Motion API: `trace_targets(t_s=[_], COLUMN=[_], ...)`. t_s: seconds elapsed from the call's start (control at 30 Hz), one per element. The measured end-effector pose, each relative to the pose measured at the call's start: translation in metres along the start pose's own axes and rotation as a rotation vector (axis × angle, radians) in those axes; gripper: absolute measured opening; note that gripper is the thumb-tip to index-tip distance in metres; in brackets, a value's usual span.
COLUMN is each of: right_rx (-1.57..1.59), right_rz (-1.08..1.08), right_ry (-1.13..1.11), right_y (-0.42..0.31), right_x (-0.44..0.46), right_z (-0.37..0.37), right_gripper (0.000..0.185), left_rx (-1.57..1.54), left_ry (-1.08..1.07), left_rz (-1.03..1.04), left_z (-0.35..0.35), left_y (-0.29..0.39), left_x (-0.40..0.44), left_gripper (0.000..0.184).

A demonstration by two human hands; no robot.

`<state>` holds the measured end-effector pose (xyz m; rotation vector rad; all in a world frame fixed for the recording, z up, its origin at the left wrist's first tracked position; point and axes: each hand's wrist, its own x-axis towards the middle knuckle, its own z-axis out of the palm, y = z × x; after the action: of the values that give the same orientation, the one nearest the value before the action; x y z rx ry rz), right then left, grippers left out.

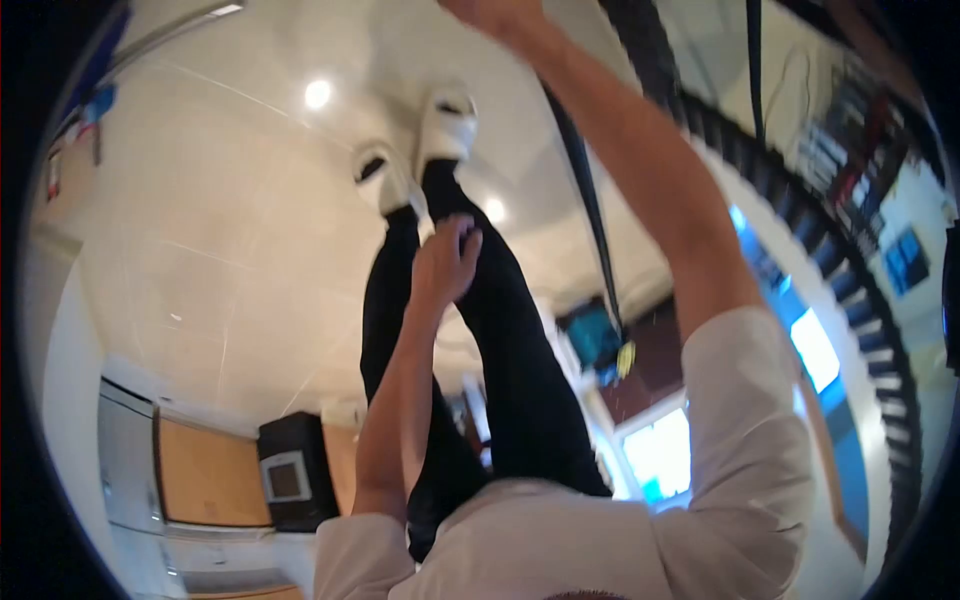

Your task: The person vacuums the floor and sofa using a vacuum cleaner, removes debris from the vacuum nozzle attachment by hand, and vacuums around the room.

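Note:
My left hand [447, 262] hangs in front of my black trousers [510, 340], near the knees. Its fingers are loosely bent, the thumb stands a little apart, and no object shows in it. My right arm stretches up to the top edge of the view, where my right hand [500, 14] is blurred and partly cut off. Its fingers and anything in them cannot be made out. White shoes [447, 125] are on my feet, on the pale floor [240, 220].
A black appliance [290, 475] and wooden cabinet fronts [210, 475] appear at lower left. A thin black pole [590, 200] slants down near my right arm. Bright screens or windows [655, 460] lie at lower right. A dark ribbed band [845, 285] curves along the right, beside cluttered items [850, 150].

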<state>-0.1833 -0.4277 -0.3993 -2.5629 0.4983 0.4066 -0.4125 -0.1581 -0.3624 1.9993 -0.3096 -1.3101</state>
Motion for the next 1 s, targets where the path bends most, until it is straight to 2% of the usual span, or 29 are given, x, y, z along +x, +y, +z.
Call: trace_targets(t_s=[0.03,0.13,0.2,0.23,0.3,0.37,0.47,0.53,0.57,0.63,0.7,0.73,0.83,0.9,1.0], right_rx=[-0.024,-0.021,-0.017,-0.008,0.070,0.060,0.022,-0.001,-0.110,-0.210,-0.208,-0.221,-0.281,-0.301,-0.341], right_rz=[-0.031,-0.148,-0.027,-0.083,-0.108,-0.138,-0.204,-0.257,-0.264,-0.270,-0.214,-0.114,-0.021,-0.021,-0.001], right_ry=[0.007,0.119,0.106,0.115,0.225,0.191,0.178,0.189,0.251,0.289,0.285,0.183,0.154,0.198,0.230], right_y=[-0.007,-0.023,-0.038,-0.043,-0.042,-0.059,-0.077,-0.080,-0.082,-0.097,-0.122,-0.136,-0.156,-0.158,-0.149], right_x=[0.008,0.034,0.060,0.079,0.111,0.130,0.161,0.191,0.204,0.229,0.257,0.268,0.313,0.348,0.386], right_z=[0.002,0.013,0.018,0.021,0.029,0.019,0.008,0.008,0.011,0.021,0.021,0.019,0.030,0.038,0.045], right_gripper=[0.033,0.037,0.044,0.044,0.044,0.044,0.044,0.044,0.043,0.042,0.040,0.040,0.041,0.042,0.043], left_rx=[0.041,0.178,0.092,0.092,-0.121,-0.148,0.036,0.272,0.430,0.460,-0.014,-0.010,-0.098,0.130,0.149], left_ry=[0.047,0.036,0.145,0.202,0.220,0.322,0.320,0.071,-0.084,-0.024,0.188,0.180,0.129,0.075,0.065], left_rz=[0.042,-0.030,0.086,0.079,0.051,0.074,-0.026,-0.148,-0.207,-0.027,0.154,0.153,0.175,0.018,0.021], left_z=[-0.011,-0.090,-0.136,-0.155,-0.182,-0.188,-0.183,-0.177,-0.178,-0.178,-0.197,-0.212,-0.248,-0.265,-0.275], left_y=[0.006,0.070,0.104,0.114,0.124,0.110,0.075,0.053,0.052,0.057,0.082,0.088,0.089,0.081,0.080], left_x=[-0.002,-0.004,-0.003,0.002,0.009,0.022,0.058,0.085,0.092,0.103,0.113,0.116,0.125,0.127,0.133], left_gripper=[0.028,0.028,0.029,0.029,0.031,0.031,0.030,0.036,0.037,0.037,0.036,0.036,0.036,0.035,0.036])
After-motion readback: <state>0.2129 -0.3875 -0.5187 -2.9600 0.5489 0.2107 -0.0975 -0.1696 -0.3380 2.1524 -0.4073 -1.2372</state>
